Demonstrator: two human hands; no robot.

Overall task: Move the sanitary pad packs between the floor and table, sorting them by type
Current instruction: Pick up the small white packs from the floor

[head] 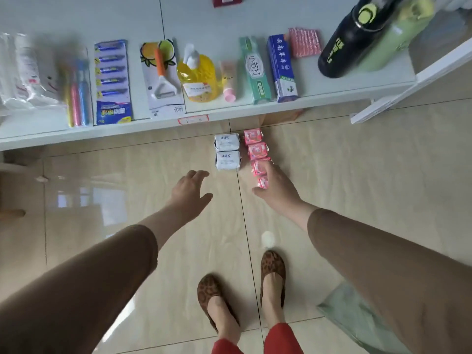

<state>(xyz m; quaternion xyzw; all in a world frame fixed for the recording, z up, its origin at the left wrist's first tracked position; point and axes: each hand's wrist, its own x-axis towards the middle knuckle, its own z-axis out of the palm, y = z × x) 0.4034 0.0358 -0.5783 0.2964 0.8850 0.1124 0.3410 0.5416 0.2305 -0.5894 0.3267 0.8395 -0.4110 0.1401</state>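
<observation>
On the beige tiled floor lie two white sanitary pad packs (227, 152) marked ABC, one behind the other. Right beside them runs a row of pink packs (255, 146), several in a line. My right hand (274, 186) reaches over the near end of the pink row and partly covers the nearest pink pack (263, 182); whether the fingers grip it cannot be told. My left hand (190, 192) hovers with fingers spread just near and left of the white packs, holding nothing.
A white table (158, 123) spans the top, carrying toothbrushes, a battery card, a peeler, a yellow soap bottle (198, 77), toothpaste boxes, a pink sponge and two flasks (357, 39). My feet in leopard-print shoes stand below. A green mat (357, 320) lies at lower right.
</observation>
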